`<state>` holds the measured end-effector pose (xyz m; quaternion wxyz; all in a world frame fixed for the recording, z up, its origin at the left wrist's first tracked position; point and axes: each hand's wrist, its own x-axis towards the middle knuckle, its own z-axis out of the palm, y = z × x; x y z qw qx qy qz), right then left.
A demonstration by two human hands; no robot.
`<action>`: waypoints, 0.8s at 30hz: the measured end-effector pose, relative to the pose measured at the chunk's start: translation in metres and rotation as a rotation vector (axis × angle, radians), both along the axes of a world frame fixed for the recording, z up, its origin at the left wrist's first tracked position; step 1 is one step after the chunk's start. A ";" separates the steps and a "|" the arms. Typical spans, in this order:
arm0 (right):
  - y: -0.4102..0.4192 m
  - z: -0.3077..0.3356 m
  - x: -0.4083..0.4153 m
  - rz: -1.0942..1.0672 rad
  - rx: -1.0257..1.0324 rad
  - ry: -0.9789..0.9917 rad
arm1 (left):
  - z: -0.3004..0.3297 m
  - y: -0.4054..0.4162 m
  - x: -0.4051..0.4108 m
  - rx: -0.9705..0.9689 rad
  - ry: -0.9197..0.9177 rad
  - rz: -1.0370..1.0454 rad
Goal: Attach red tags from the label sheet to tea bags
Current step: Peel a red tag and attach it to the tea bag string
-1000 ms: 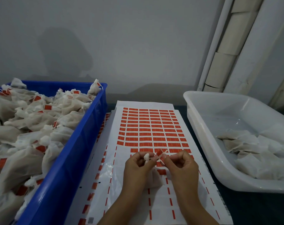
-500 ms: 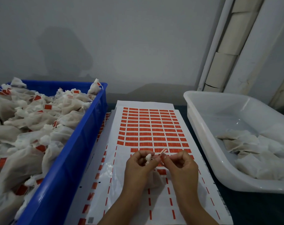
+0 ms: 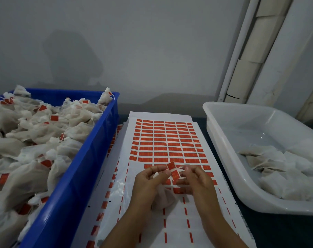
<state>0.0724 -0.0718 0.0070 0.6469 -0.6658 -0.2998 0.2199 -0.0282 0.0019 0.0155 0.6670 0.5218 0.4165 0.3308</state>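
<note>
We hold a tea bag [image 3: 163, 198] over the near half of the label sheet [image 3: 162, 140], its pouch hanging under our left hand [image 3: 148, 181], whose thumb and fingers pinch the gathered neck. Our right hand [image 3: 196, 179] pinches the string's end, and a red tag [image 3: 173, 170] sits open between the two hands, string across its middle. To do this well, we should keep the string taut and centred, fold the tag's halves edge to edge, then squeeze firmly. Tagged bags fill the blue crate [image 3: 76, 176] at the sheet's left edge; untagged ones lie in the white tub [image 3: 223, 140] at its right.
</note>
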 end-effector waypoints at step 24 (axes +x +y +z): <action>-0.004 0.001 -0.002 -0.045 -0.015 -0.377 | 0.003 -0.004 -0.001 0.026 0.062 -0.070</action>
